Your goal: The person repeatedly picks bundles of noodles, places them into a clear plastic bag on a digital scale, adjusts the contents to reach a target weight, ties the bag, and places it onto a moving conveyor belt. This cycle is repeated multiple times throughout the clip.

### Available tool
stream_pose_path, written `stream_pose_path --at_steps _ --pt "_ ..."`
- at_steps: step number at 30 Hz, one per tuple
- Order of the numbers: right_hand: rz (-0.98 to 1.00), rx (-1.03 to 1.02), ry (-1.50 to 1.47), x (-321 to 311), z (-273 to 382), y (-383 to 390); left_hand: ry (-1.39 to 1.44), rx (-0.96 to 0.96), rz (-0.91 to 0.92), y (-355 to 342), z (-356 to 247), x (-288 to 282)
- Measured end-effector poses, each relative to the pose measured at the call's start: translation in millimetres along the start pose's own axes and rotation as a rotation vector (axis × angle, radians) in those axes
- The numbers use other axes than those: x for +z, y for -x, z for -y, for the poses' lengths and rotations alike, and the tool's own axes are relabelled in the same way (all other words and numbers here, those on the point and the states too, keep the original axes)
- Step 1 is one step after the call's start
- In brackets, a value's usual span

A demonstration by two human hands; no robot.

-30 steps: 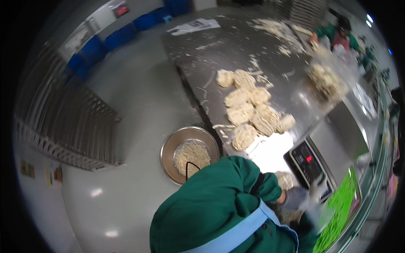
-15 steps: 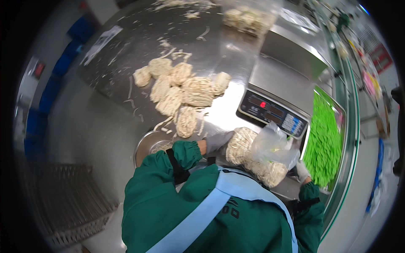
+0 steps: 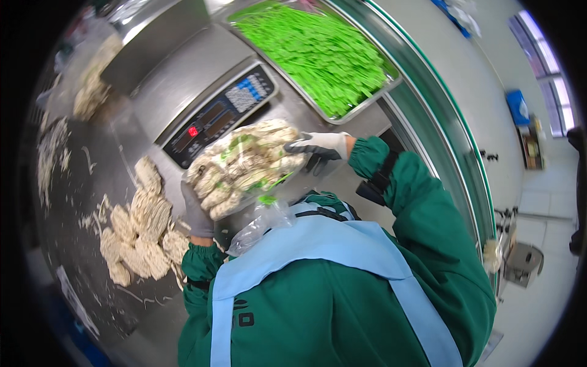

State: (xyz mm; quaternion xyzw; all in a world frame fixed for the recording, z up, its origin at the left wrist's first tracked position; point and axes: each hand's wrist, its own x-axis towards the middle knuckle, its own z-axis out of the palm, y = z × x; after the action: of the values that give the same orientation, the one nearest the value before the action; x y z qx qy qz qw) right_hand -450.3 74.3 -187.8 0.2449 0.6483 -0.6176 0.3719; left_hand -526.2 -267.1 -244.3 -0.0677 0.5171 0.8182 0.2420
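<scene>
A clear plastic bag of pale noodle bundles [image 3: 244, 162], with bits of green among them, lies between my two gloved hands in front of the scale. My left hand [image 3: 197, 211] grips its left end, the fingers partly behind the bag. At the other end, my right hand [image 3: 319, 147] clasps the bag with its fingers bent over the plastic. The loose, bunched neck of the bag hangs toward my apron [image 3: 330, 244], beside a bright green clip or tie [image 3: 267, 200].
Beyond the bag stands a digital scale [image 3: 214, 116] with a lit red display. A tray of bright green strips [image 3: 318, 55] is at the far right of it. Loose noodle bundles [image 3: 143, 232] lie on the steel table [image 3: 79, 202], left. Another filled bag [image 3: 92, 85] stands far left.
My view has swung right. The bag has turned, its neck now toward me, and its green contents show. My right hand has moved from beside the bag onto its right end.
</scene>
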Motion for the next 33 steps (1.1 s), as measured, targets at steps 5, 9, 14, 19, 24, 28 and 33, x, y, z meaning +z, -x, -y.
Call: stream_pose_path --at_steps 5,9,14,19,24,28,33 --pt "0.283 0.08 -0.287 -7.0 -25.9 -2.9 0.133 -0.03 0.095 5.4 2.4 5.3" --pt "0.335 -0.097 -0.617 -7.2 -48.7 -4.8 -0.316 0.206 -0.114 43.0 -27.0 56.6" --pt "0.512 -0.74 -0.579 -73.7 -81.4 24.1 -0.28 0.451 -0.072 74.0 -54.1 180.4" --pt "0.552 -0.651 -1.161 -193.6 -112.5 81.7 -0.419 0.763 0.147 33.8 -23.5 325.6" --pt "0.234 -0.883 -1.408 -277.6 -171.5 163.9 -0.311 0.528 0.473 -35.6 32.8 442.1" --pt "-0.035 -1.007 -1.444 -342.8 -234.2 209.6 -0.496 0.515 0.502 -55.6 68.3 486.1" --pt "-0.565 -0.881 -1.449 -437.5 -333.8 203.2 -0.535 0.258 0.481 -72.0 92.4 480.0"
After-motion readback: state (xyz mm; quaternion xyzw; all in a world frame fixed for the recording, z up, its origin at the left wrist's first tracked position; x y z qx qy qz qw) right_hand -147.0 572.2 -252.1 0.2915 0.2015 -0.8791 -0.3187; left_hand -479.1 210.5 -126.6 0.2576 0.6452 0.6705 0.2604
